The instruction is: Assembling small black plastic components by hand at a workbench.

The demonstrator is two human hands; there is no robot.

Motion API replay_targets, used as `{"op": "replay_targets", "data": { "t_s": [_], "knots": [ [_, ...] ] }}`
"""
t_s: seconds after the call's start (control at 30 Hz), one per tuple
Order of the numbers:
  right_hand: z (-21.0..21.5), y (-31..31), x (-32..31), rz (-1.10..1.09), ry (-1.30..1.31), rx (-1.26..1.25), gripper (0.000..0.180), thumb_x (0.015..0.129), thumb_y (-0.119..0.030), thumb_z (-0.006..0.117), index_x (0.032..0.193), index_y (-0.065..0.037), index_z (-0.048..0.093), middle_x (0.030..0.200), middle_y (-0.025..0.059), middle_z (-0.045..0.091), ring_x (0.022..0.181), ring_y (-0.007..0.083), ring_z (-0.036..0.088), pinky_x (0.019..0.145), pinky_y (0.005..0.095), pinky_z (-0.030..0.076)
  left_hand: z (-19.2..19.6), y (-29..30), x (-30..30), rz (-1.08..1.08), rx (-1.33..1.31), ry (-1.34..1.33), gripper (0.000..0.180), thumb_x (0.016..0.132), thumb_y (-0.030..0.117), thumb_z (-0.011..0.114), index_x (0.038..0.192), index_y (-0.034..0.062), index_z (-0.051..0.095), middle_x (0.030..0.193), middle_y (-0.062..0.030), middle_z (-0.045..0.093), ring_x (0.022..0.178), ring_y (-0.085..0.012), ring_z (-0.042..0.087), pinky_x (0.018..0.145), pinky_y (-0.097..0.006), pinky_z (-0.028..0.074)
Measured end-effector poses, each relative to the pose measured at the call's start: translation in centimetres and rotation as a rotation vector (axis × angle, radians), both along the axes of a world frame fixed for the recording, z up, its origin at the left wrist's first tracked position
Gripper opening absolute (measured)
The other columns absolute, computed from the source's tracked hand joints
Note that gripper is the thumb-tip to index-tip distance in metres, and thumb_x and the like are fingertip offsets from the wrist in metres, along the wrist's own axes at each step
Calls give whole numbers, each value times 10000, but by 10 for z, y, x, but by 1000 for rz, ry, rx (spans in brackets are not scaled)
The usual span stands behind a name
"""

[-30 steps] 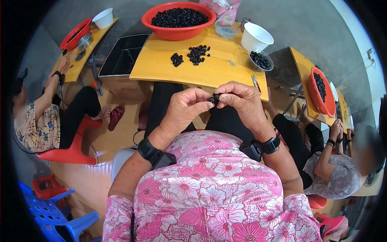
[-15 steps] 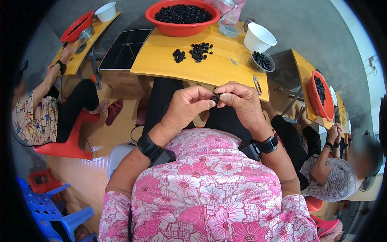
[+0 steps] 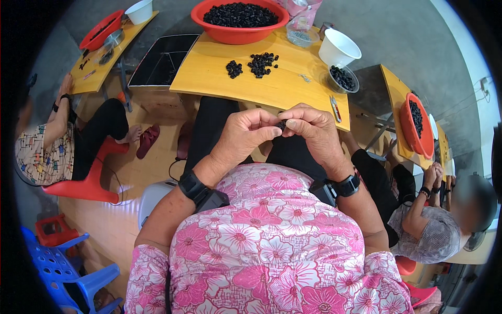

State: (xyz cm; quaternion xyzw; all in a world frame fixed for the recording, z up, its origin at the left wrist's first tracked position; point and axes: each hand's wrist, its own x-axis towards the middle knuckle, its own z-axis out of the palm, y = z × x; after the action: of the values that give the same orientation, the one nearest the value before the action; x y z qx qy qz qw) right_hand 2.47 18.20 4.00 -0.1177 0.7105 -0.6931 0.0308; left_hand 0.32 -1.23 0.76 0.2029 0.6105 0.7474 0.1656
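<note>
Both hands are up in front of the chest, just this side of the yellow table (image 3: pixel 272 89), and they meet over one small dark fruit (image 3: pixel 282 125). The left hand (image 3: pixel 241 133) pinches it between thumb and forefinger, the other fingers curled in; the right hand (image 3: pixel 314 131) closes on it from the other side, thumb pressing against the piece. So each hand is grasping the same little black thing, fingertips touching, held clear above the lap rather than resting on the tabletop. It looks like the working step itself: one piece being split or picked open by the fingertips, though what exactly the thumbs are doing to it is too small to tell. Ahead on the table lie two loose piles of dark fruits (image 3: pixel 253 64), with the big red basin (image 3: pixel 239 32) heaped with more of them behind. To the right stand a white bowl (image 3: pixel 339 49) and a small metal bowl (image 3: pixel 342 79) holding some dark pieces, and a slim tool (image 3: pixel 335 109) lies near the table's edge. The next move, I'd judge, calls for a firm, careful twist or pull by both thumbs without crushing the piece, then a reach forward. Other people sit at neighbouring tables left and right, hands busy at their own work.
</note>
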Motion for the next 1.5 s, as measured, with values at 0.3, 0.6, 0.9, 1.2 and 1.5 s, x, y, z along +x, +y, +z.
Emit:
{"op": "replay_targets", "data": {
  "t_s": [0.3,0.6,0.9,1.2,1.5],
  "knots": [
    [-1,-10,0,-118,407,393,239,810,13,664,1040,-39,701,829,84,622,724,159,606,647,256,489,-2,0,0,30,91,-72,146,878,61,656,1010,-2,657,910,-27,663,828,-83,605,768,-220,491],
    [3,-16,-3,-79,562,597,452,700,-8,733,1138,-74,644,923,101,596,779,238,610,676,306,490,-6,1,-4,54,219,-246,161,903,60,622,1047,-9,643,967,-38,650,888,-106,620,813,-241,508],
    [6,-19,-8,-133,711,688,351,748,-24,699,1092,-53,634,929,112,600,819,282,622,708,339,504,-6,7,-4,10,371,-405,193,943,91,585,1111,1,619,1045,-59,643,987,-134,611,898,-282,488],
    [11,-18,-8,1,658,689,381,781,-38,673,1153,-62,591,1001,135,560,915,309,585,788,356,490,-5,0,-9,31,199,-303,195,950,147,588,1100,38,646,961,-14,646,850,-88,604,821,-277,505],
    [2,-17,-6,-41,617,634,418,758,-27,692,1162,-78,593,990,128,588,888,305,617,756,348,504,-2,1,-7,69,226,-373,127,904,158,617,985,67,652,866,20,613,764,-59,574,774,-258,498]
  ]
}}
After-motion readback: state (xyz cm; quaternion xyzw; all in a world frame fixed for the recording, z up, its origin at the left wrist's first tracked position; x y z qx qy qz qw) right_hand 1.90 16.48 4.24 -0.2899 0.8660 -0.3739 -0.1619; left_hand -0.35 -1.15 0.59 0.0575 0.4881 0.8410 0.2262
